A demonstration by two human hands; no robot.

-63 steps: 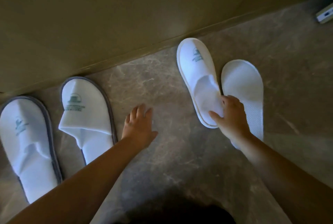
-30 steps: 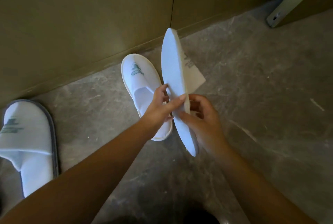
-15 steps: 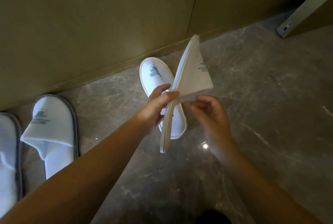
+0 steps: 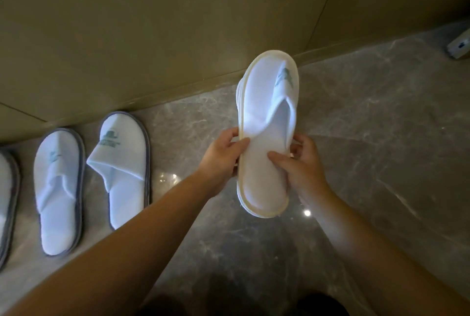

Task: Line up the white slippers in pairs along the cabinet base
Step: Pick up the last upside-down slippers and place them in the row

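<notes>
Both grips hold the cream-edged slipper mid-frame: left hand on its left edge, right hand on its right. Grey-edged slippers line the lower-left floor.

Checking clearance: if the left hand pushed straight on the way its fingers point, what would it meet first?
The left hand points right, straight into the cream-edged slipper it already pinches; beyond that, probably the right hand.
</notes>
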